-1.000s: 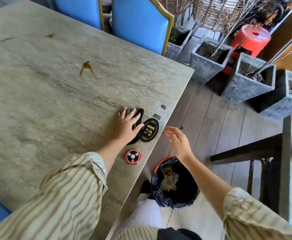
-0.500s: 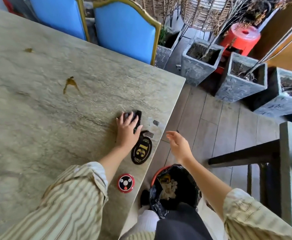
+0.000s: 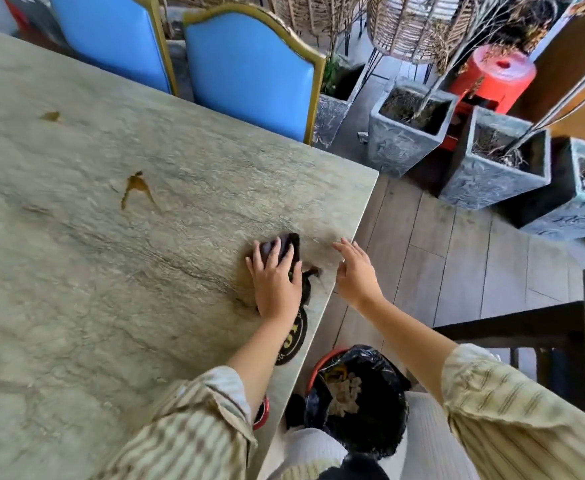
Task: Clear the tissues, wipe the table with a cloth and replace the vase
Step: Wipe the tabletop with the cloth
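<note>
Left grip: the left hand (image 3: 277,282) lies flat, palm down, fingers spread and pressing on a dark cloth (image 3: 285,247); the fingers do not curl round it.
Right grip: the right hand (image 3: 355,271) is held with fingers apart and loosely extended, holding nothing, at the tabletop's right edge just beside the left hand.
Cloth: dark, folded small, flat on the tabletop (image 3: 111,271) near its right edge; its far end shows beyond the left fingertips, the rest is under the palm.
Number plaque: a black oval plaque (image 3: 292,339) with gold lettering lies flat just behind the left wrist, partly covered by the forearm; the digits cannot be read.
Round button: a red-rimmed disc (image 3: 263,412) peeks out at the tabletop edge under the left sleeve, mostly hidden.
Stains: a brown smear (image 3: 137,187) sits on the stone surface well apart from the cloth, and a smaller one (image 3: 50,116) farther off to the left.
Bin: a red bin with a black liner (image 3: 360,396) stands on the floor beside the tabletop, crumpled tissues (image 3: 344,393) inside it.
Chairs: two blue chairs (image 3: 249,67) with gold frames stand at the far side.
Planters: grey square planters (image 3: 408,133) stand on the wooden floor to the right.
Vase: not identifiable in view.
</note>
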A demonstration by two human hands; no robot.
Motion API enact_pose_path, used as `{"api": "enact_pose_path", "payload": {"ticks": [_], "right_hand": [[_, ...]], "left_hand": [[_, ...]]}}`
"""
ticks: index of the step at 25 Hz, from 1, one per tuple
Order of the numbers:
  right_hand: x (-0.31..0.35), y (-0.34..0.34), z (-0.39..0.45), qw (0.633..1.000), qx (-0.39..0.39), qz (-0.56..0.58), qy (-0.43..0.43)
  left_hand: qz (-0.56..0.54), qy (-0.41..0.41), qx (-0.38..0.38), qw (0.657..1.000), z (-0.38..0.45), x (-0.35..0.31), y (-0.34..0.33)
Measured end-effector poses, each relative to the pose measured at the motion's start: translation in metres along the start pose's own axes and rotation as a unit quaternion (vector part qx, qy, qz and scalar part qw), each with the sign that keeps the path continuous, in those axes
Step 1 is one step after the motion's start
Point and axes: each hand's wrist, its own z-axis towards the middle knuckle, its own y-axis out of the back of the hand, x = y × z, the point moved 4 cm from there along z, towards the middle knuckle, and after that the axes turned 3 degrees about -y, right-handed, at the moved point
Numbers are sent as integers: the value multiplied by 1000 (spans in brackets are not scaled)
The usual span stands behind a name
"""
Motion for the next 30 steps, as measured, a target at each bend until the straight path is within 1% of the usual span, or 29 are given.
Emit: {"api": "enact_pose_path", "payload": {"ticks": [1, 2, 5, 6, 7, 10, 12, 14, 16, 18, 19, 20, 21, 22, 24, 26, 27, 28, 30], "right_hand": [[1, 2, 12, 1000, 1, -5, 12], [3, 4, 24, 1000, 4, -14, 24], [7, 8, 65, 992, 31, -90, 82], [10, 9, 78, 985, 42, -122, 112], [14, 8, 94, 976, 56, -149, 149], [25, 1, 135, 936, 99, -205, 268], [30, -3, 152, 899, 109, -235, 353], [33, -2, 166, 863, 98, -259, 423], [37, 0, 186, 830, 136, -275, 466], [38, 0, 202, 799, 176, -281, 502], [38, -1, 206, 790, 186, -273, 517], [38, -1, 210, 786, 188, -260, 528], [36, -1, 211, 788, 185, -246, 533], [33, 0, 212, 793, 179, -231, 535], [32, 0, 214, 796, 176, -209, 540], [35, 0, 216, 794, 177, -207, 543], [36, 1, 216, 793, 175, -209, 544], [36, 1, 215, 792, 176, -209, 546], [35, 2, 215, 791, 176, -203, 549]], "left_hand": [[6, 13, -9, 1000, 0, -4, -3], [11, 3, -6, 1000, 2, -6, -5], [21, -77, 5, 997, 14, -8, -11], [26, -84, 2, 996, 20, -8, -11], [34, -68, -4, 997, 28, -8, -12], [61, 62, -49, 995, 55, -10, -18], [69, 152, -85, 982, 68, -8, -20], [88, 221, -118, 964, 75, -5, -21], [94, 314, -145, 934, 77, -9, -23], [87, 404, -174, 894, 74, -25, -29], [88, 435, -190, 876, 70, -36, -33], [91, 446, -198, 868, 67, -49, -38], [94, 434, -193, 875, 63, -62, -45], [93, 399, -177, 895, 58, -74, -51], [81, 303, -144, 939, 46, -85, -57], [90, 223, -118, 963, 31, -76, -49], [103, 206, -118, 966, 24, -68, -43], [114, 210, -129, 962, 18, -58, -37], [128, 276, -168, 938, 14, -37, -27]]}}
